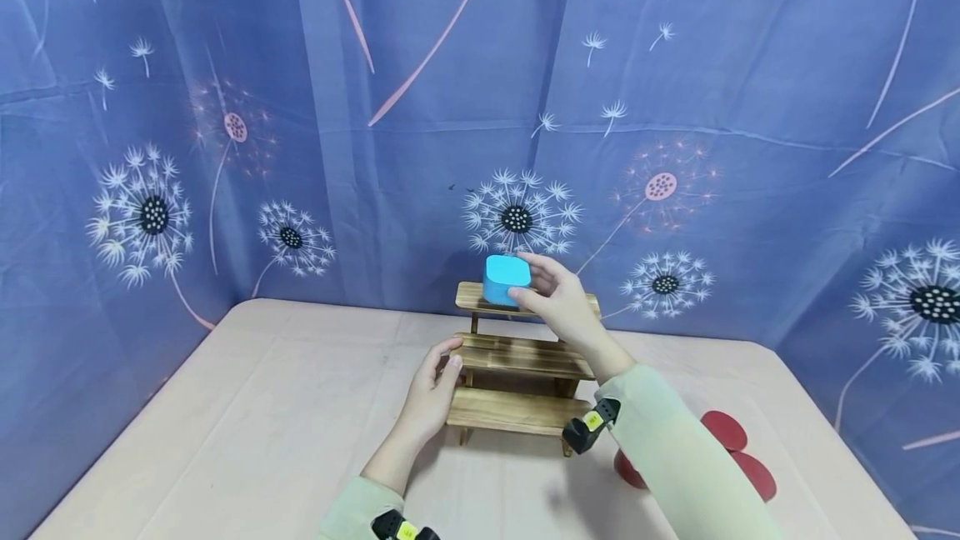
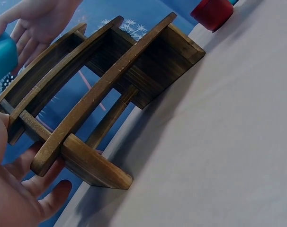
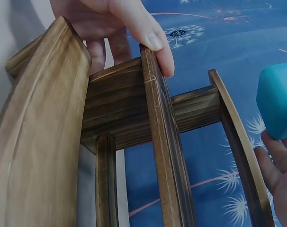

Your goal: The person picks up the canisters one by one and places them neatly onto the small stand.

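Note:
A three-tier wooden display stand (image 1: 517, 411) stands on the table, its steps rising toward the back. My left hand (image 1: 431, 390) grips the left end of the middle tier; the thumb (image 3: 150, 35) and a finger lie at that board's edge in the right wrist view. My right hand (image 1: 562, 298) holds a bright blue box (image 1: 506, 280) with rounded corners between thumb and fingers. In the head view this box overlaps the left part of the top tier. From the left wrist view, the blue box (image 2: 2, 56) appears beyond the stand's upper end.
Red round pieces (image 1: 753, 475) sit on the table at the right, partly behind my right sleeve (image 1: 675, 440). One red piece (image 2: 213, 14) shows as a short cylinder in the left wrist view. A blue dandelion-print curtain (image 1: 405, 215) hangs behind the pale tabletop (image 1: 300, 390).

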The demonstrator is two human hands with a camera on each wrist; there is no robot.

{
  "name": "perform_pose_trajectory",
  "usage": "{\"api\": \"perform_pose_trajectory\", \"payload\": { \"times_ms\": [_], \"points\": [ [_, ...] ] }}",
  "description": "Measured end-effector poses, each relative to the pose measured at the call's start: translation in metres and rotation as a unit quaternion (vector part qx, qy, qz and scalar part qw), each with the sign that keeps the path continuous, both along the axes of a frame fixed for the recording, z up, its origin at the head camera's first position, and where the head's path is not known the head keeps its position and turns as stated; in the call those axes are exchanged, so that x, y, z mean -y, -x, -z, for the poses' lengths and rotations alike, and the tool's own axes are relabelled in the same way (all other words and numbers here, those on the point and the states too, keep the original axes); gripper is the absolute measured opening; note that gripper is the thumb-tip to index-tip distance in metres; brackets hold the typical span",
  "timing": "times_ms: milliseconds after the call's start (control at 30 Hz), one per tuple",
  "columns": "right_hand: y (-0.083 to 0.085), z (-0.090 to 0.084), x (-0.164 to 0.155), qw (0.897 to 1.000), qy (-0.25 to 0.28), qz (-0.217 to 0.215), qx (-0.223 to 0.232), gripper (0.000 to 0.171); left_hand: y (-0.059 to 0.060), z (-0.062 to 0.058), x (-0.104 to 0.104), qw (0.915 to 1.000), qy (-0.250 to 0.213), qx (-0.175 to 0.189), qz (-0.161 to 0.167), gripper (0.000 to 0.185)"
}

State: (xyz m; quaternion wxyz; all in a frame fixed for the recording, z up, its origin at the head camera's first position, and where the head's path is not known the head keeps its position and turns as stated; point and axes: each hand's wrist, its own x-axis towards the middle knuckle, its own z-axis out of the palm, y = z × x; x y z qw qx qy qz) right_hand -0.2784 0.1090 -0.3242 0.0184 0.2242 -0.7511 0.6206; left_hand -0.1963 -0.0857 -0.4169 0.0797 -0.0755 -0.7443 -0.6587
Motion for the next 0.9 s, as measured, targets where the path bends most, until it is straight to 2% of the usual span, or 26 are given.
{"api": "perform_pose_trajectory", "payload": {
  "times_ms": [67, 233, 333, 600, 900],
  "points": [
    [0.002, 0.0, 0.002, 1.0, -0.004, 0.002, -0.001, 0.058, 0.001, 0.001, 0.0, 1.0, 0.0, 0.001, 0.002, 0.034],
    [0.006, 0.002, 0.006, 1.0, -0.01, 0.011, -0.002, 0.057, 0.012, 0.018, 0.001, 0.9999, 0.001, 0.013, 0.001, 0.035],
    [0.007, 0.004, 0.007, 1.0, -0.012, 0.019, 0.003, 0.057, 0.016, 0.026, 0.002, 0.9999, 0.006, 0.008, 0.0, 0.035],
    [0.009, 0.004, 0.011, 0.999, -0.045, 0.028, -0.009, 0.057, 0.018, 0.027, 0.003, 0.9999, 0.013, -0.002, -0.009, 0.035],
    [0.01, 0.003, 0.009, 0.997, -0.083, -0.003, -0.003, 0.064, 0.017, 0.025, 0.002, 0.9998, 0.02, 0.005, -0.008, 0.035]
  ]
}}
